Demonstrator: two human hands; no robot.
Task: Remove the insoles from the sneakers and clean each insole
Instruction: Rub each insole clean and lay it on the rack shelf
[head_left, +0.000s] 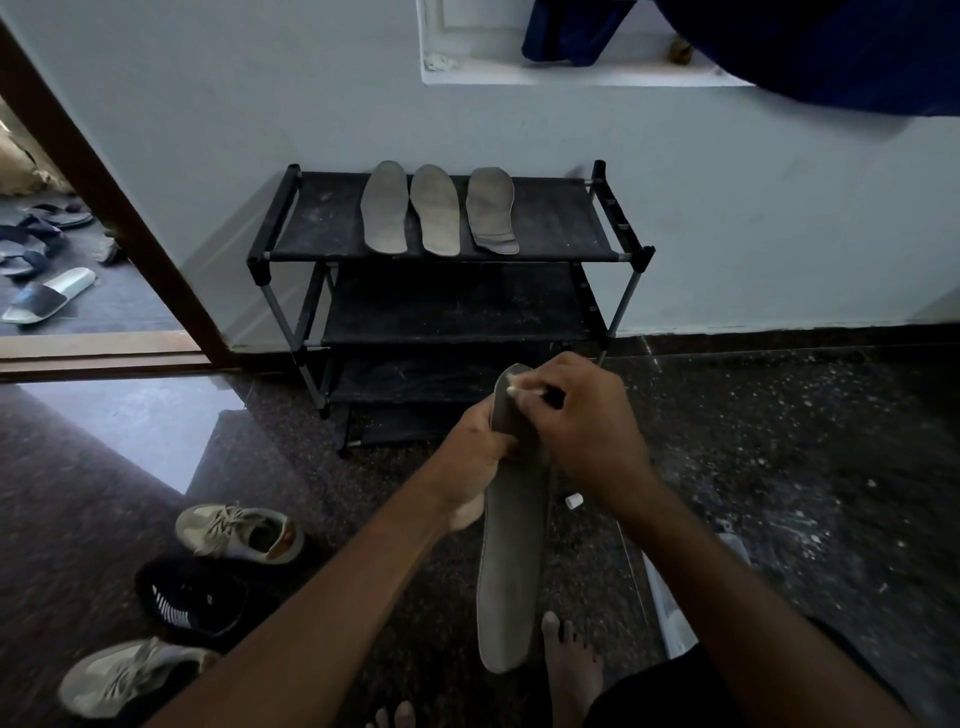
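A grey insole (511, 561) hangs lengthwise in front of me, its upper part gripped by my left hand (475, 457). My right hand (582, 415) is closed around a small brush (524, 391) with pale bristles pressed to the insole's top end. Three grey insoles (384, 208) (436, 210) (492, 210) lie side by side on the top shelf of a black shoe rack (332, 213). On the floor at the left sit two beige sneakers (239, 532) (124, 675) and a black sneaker (192, 597).
The rack stands against a pale wall. An open doorway at left shows sandals (49, 296) on the floor outside. A small white cap (574, 501) lies on the dark speckled floor. My bare feet (569, 660) are below the insole, beside a white object (675, 597).
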